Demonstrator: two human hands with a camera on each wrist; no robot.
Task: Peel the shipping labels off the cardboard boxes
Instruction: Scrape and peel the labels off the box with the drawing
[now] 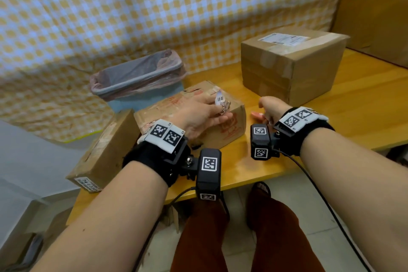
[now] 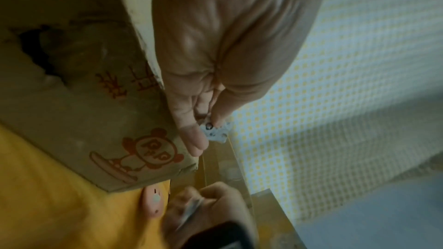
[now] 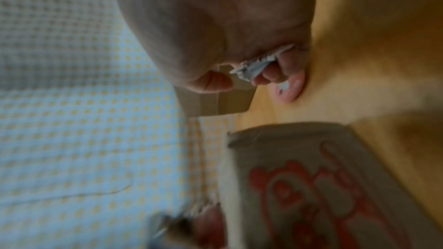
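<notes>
head view: three cardboard boxes [image 1: 293, 62], one bin [image 1: 136, 75], left hand [image 1: 198, 115] and right hand [image 1: 270, 109] each with fingers pinching one label scrap [image 1: 219, 97]

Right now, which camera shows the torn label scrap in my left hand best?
The head view: the label scrap, barcode visible, sits pinched in the left hand over the printed box. The left wrist view shows it dimmer; the right wrist view only blur.

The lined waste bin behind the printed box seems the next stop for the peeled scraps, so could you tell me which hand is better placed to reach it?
Probably the left hand: it pinches a torn white label scrap over the red-printed cardboard box, just before the plastic-lined waste bin. The right hand grips crumpled paper farther away.
</notes>
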